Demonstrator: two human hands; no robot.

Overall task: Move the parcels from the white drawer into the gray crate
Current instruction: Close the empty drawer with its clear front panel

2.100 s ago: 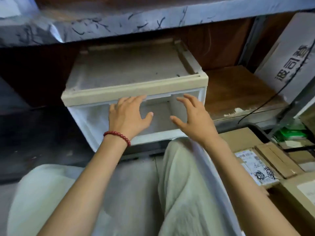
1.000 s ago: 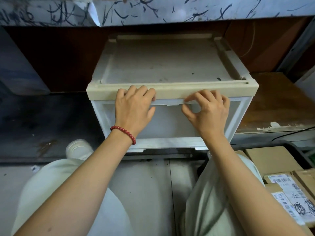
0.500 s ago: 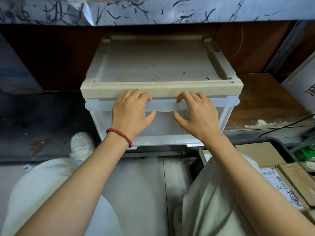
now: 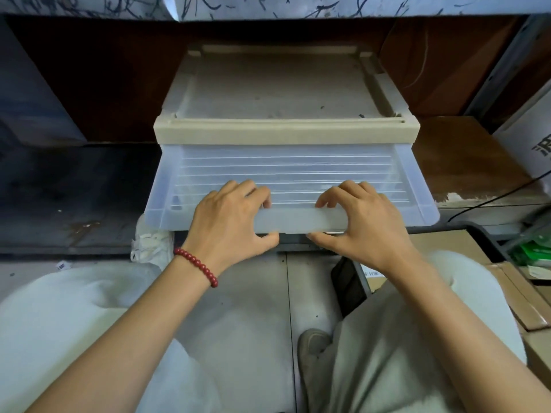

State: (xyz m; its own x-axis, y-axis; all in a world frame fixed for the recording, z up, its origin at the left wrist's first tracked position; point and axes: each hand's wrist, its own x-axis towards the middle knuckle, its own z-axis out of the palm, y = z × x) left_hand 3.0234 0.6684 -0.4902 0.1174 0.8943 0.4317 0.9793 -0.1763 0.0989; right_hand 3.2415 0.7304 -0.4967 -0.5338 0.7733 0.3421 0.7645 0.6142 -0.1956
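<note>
Since half a second ago the translucent white plastic drawer (image 4: 286, 171) has slid well out of its beige-topped plastic cabinet (image 4: 283, 132). Left hand (image 4: 229, 222) and right hand (image 4: 363, 225) each grip its front lip, fingers curled inside and thumbs below. Brown cardboard parcels (image 4: 441, 245) lie in the dark gray crate (image 4: 489, 238) at right

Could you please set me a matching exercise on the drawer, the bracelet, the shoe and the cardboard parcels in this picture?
Things:
1. white drawer
2. bead bracelet
3. white shoe
4. cardboard parcels

Places or states:
A. in the gray crate, at the right
B. pulled out, front gripped by the left hand and right hand
C. on the floor under the drawer's left corner
D. red, on the left wrist

Pairs: 1-B, 2-D, 3-C, 4-A
</note>
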